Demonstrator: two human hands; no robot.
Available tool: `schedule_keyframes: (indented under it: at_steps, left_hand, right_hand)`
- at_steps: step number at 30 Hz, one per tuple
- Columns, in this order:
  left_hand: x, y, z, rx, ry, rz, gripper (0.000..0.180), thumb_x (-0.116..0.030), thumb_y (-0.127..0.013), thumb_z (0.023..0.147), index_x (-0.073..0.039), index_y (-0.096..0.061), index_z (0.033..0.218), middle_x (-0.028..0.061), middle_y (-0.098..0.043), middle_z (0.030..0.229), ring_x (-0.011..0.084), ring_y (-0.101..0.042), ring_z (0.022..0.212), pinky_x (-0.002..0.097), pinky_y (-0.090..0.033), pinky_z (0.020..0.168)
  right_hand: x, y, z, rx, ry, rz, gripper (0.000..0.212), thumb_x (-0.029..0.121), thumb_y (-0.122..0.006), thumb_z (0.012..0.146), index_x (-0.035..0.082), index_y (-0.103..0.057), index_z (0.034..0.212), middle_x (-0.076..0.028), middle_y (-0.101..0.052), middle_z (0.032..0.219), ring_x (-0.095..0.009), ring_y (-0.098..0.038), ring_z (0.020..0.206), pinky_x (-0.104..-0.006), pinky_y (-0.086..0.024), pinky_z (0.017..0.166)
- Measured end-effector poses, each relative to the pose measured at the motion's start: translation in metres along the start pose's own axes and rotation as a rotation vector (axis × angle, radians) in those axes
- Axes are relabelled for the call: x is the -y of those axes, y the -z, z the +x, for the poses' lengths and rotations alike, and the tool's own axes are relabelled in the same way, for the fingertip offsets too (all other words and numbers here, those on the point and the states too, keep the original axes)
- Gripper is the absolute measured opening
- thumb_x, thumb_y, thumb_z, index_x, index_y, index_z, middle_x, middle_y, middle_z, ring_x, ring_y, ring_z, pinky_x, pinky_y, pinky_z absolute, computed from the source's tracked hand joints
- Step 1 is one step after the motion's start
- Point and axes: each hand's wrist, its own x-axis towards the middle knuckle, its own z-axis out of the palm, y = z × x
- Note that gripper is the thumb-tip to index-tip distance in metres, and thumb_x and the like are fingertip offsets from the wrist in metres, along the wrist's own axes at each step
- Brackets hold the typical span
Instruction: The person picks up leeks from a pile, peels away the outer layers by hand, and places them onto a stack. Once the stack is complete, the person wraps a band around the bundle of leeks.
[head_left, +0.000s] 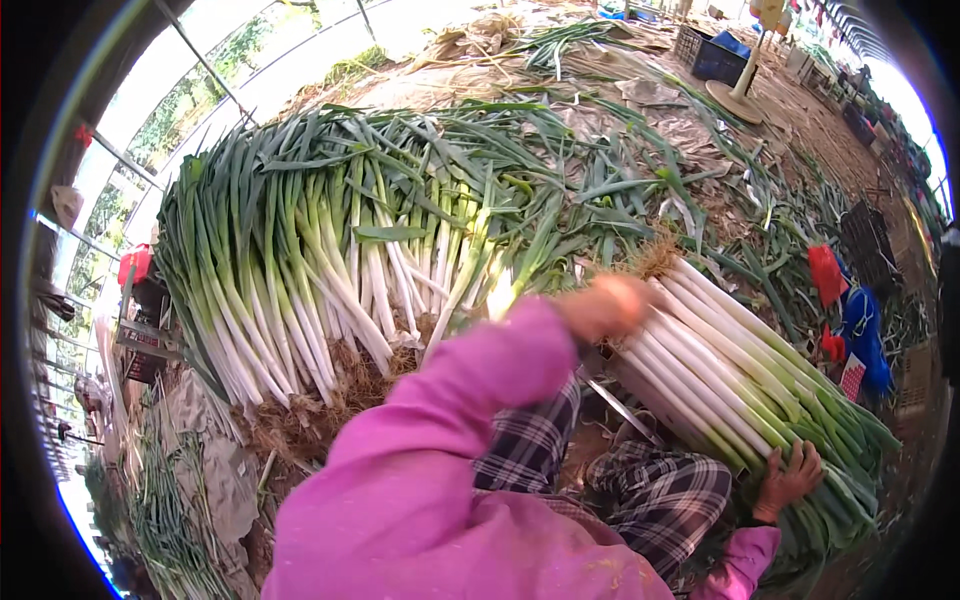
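Observation:
A stack of leeks (700, 370) lies at my right, white stems and roots toward the middle, green leaves toward the lower right. My left hand (605, 305), smeared by motion, is over the root end of this stack; whether it holds anything is hidden. My right hand (790, 482) lies on the leeks where white turns to green, its fingers spread. A larger row of leeks (300, 250) fills the left, leaves pointing away and brown roots (310, 415) toward me. Beside my knees is a thin, pale, blade-like strip (622, 410).
Loose green leaves (620, 200) litter the ground beyond my left hand. At the far right stand a dark crate (715, 55) and a post on a round base (738, 100). Red and blue bags (860, 335) lie beyond the right stack. More thin greens (170, 500) lie at lower left.

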Motion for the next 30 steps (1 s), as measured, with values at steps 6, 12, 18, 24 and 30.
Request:
schedule_keyframes:
  at_steps: [6,12,18,24,30]
  left_hand:
    - [0.226,-0.04,-0.243,-0.356,1.01,0.274,0.029,-0.024,-0.056,0.086,-0.004,-0.06,0.106,0.0192,-0.06,0.105,0.0359,-0.06,0.095,0.0449,-0.049,0.081]
    - [0.249,-0.045,-0.327,-1.154,1.289,0.5,0.031,-0.025,-0.059,0.085,-0.003,-0.057,0.108,0.0208,-0.055,0.108,0.0381,-0.056,0.099,0.0465,-0.045,0.086]
    - [0.275,0.016,-0.358,-0.866,1.546,0.354,0.033,-0.03,-0.068,0.078,0.002,-0.069,0.087,0.0232,-0.066,0.09,0.0422,-0.064,0.085,0.0471,-0.051,0.072]
    - [0.294,0.034,-0.375,-1.104,1.386,-0.211,0.038,-0.03,-0.069,0.072,0.003,-0.066,0.09,0.019,-0.067,0.085,0.034,-0.066,0.08,0.0435,-0.051,0.069]
    - [0.22,-0.005,-0.354,-1.066,1.15,-0.93,0.034,-0.019,-0.071,0.077,-0.001,-0.06,0.104,0.0077,-0.066,0.082,0.0191,-0.064,0.065,0.0281,-0.049,0.054]
  right_hand:
    - [0.009,-0.009,0.007,-0.019,0.053,-0.022,0.036,0.034,-0.061,0.081,0.009,-0.062,0.108,-0.009,-0.057,0.116,-0.032,-0.05,0.111,-0.0523,-0.033,0.099]
    - [-0.019,-0.011,0.001,0.024,0.046,-0.132,0.035,0.026,-0.058,0.084,0.009,-0.06,0.114,-0.01,-0.058,0.12,-0.03,-0.051,0.112,-0.0489,-0.037,0.095]
    - [-0.012,-0.011,0.005,0.11,0.026,-0.206,0.036,0.029,-0.055,0.086,0.009,-0.057,0.117,-0.01,-0.056,0.122,-0.028,-0.051,0.113,-0.0478,-0.036,0.095]
    - [-0.004,-0.008,0.009,0.094,0.038,-0.178,0.037,0.031,-0.052,0.087,0.008,-0.057,0.115,-0.011,-0.056,0.121,-0.029,-0.051,0.112,-0.0467,-0.037,0.094]
    - [-0.007,-0.009,0.009,0.076,0.035,-0.182,0.036,0.031,-0.052,0.087,0.008,-0.056,0.114,-0.012,-0.056,0.118,-0.03,-0.051,0.11,-0.0463,-0.037,0.092]
